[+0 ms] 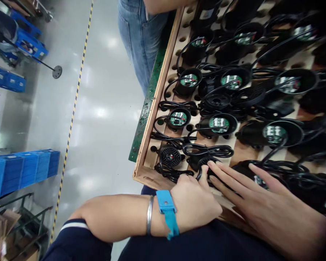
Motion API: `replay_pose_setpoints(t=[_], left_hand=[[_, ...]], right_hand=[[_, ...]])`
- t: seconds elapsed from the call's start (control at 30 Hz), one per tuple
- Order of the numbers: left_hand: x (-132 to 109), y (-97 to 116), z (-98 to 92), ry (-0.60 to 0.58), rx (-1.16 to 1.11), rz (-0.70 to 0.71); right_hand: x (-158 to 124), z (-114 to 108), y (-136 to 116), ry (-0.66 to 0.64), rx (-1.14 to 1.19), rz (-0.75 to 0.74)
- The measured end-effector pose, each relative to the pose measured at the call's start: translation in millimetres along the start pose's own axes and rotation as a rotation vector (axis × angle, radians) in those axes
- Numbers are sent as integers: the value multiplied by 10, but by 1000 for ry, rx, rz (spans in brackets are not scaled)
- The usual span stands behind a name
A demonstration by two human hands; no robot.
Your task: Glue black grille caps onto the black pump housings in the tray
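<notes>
A black, rounded unit with a ridged round top [203,160] sits in a wooden tray [144,175], right at the fingertips of both hands and partly hidden by them. The left hand [196,201], wearing a blue wrist strap [166,203], has its fingers curled, thumb and forefinger against the unit's near side; whether they pinch it or the cord beside it cannot be told. The right hand [263,203] lies flat with fingers stretched and spread, the foremost tips resting on the top. Just beyond the fingertips lies a looped black cable [209,149]. To the left of them stands a similar unit with a slotted, swirl-patterned cover [170,156]; farther ahead, an open black cup shows a round green circuit board [218,124].
</notes>
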State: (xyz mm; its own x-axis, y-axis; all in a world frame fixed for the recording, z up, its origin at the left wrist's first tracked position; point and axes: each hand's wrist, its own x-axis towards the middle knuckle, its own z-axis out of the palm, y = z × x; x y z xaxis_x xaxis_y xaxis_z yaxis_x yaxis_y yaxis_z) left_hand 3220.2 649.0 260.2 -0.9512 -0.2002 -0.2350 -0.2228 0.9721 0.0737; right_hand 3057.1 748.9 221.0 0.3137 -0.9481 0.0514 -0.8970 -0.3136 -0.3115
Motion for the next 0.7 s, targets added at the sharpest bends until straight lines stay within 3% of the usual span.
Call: replay_pose_setpoints(t=[0.17,0.3,0.43,0.57,0.63,0.7], left_hand=[[-29,-37,-15,-15,4,21],[-38,-20,25,11,31,22],[-124,-64,73,205,15,87],[-290,-169,69,424,-67,263],[-310,-206,44,462,-29,312],[-266,-217,21,416,67,266]], right_hand=[[100,-110,47,28,-129,-118],[97,-96,46,39,-119,-20],[77,-73,48,-18,-159,-95],[65,-98,55,-24,-181,-96],[60,-102,48,-31,-179,-96],[58,-87,36,-23,-165,-70]])
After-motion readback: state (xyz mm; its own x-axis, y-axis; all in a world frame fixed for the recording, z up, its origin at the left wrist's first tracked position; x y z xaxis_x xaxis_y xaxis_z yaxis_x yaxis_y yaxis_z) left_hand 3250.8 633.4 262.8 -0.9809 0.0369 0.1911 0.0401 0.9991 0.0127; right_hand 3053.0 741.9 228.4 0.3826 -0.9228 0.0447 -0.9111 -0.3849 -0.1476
